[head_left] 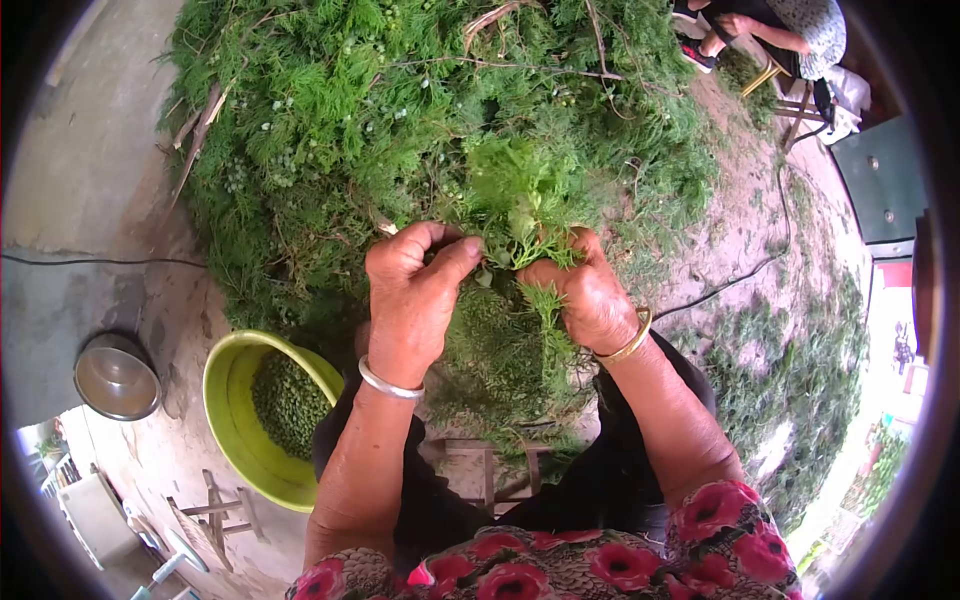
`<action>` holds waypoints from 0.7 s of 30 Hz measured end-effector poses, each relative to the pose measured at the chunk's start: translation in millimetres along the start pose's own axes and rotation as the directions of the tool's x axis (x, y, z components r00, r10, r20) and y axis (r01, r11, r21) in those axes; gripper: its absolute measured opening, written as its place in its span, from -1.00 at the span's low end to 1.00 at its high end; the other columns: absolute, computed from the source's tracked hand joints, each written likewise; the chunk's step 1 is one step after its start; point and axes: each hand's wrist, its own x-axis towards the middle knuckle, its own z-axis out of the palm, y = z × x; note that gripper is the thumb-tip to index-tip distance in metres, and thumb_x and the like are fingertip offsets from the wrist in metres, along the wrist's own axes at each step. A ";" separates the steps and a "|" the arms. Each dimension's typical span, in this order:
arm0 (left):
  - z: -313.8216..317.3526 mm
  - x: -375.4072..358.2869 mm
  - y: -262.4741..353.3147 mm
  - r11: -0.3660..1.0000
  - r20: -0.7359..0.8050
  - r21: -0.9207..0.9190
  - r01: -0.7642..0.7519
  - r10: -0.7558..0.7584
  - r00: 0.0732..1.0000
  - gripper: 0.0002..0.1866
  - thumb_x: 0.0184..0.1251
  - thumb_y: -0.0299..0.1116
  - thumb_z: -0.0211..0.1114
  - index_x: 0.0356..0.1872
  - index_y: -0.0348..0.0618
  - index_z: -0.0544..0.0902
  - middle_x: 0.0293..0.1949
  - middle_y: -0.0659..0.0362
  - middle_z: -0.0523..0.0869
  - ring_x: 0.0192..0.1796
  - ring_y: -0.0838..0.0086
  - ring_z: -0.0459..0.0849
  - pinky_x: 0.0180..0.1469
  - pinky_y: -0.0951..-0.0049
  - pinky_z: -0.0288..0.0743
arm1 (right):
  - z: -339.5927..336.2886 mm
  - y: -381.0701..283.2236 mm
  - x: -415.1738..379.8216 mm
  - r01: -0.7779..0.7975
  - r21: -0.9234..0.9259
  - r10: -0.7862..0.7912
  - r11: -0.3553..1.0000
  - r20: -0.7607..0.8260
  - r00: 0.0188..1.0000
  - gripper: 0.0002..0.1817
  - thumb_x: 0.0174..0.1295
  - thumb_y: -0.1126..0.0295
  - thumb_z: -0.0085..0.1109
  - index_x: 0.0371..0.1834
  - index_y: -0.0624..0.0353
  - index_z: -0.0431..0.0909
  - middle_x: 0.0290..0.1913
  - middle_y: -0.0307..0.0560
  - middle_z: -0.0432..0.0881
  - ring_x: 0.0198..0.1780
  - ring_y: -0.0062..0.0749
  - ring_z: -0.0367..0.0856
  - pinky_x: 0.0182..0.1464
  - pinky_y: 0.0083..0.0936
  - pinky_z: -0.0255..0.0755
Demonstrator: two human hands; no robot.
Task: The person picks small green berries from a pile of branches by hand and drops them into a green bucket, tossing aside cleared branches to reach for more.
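A green leafy sprig (525,205) is held up at the middle of the view, in front of a large heap of cut branches (340,120). My left hand (415,290), with a silver bangle at the wrist, is closed at the sprig's left side, thumb and forefinger pinched together; what lies between them is too small to name. My right hand (585,290), with a gold bangle, has its fingers wrapped round the sprig's stems. To the left of my left hand stands a yellow-green bucket (225,400) holding many small green cones (288,400).
A metal bowl (117,376) sits at the far left. Another person (800,35) sits at the upper right. A dark cable (735,282) crosses the ground. Greenery (790,400) lies spread at right, and a wooden stool (215,515) stands below the bucket.
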 end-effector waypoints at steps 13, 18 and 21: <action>-18.8 5.4 -2.1 0.706 0.245 -0.600 0.376 -0.286 0.927 -0.92 0.16 -0.43 0.21 -0.38 -0.21 0.59 -0.41 0.06 0.62 -0.55 0.46 0.56 -0.71 0.65 0.38 | -6.3 6.0 -3.6 -0.397 0.883 0.653 -0.249 0.456 0.604 -0.57 0.41 0.11 -0.20 -0.16 0.31 0.46 -0.16 0.02 0.56 -0.10 -0.21 0.55 0.10 -0.27 0.42; -1.5 -3.2 5.6 0.873 0.097 -0.397 0.285 -0.269 0.958 -0.80 0.04 -0.61 0.23 -0.25 -0.26 0.62 -0.50 0.18 0.62 -0.63 0.60 0.48 -0.72 0.71 0.18 | 0.2 16.5 -12.2 -0.424 0.893 0.503 -0.153 0.439 0.744 -0.77 0.24 0.31 0.01 -0.26 0.27 0.50 -0.24 -0.06 0.58 -0.14 -0.19 0.55 0.08 -0.24 0.35; -1.8 -1.8 3.4 0.975 0.140 -0.160 0.154 -0.132 0.981 -0.71 -0.01 -0.67 0.25 -0.19 -0.30 0.64 -0.55 0.26 0.57 -0.63 0.69 0.40 -0.69 0.69 0.14 | -0.1 23.8 -10.8 -0.298 0.762 0.342 0.575 0.107 0.934 -0.81 -0.01 0.48 0.22 -0.34 0.35 0.52 -0.39 -0.04 0.56 -0.34 -0.32 0.53 -0.23 -0.44 0.40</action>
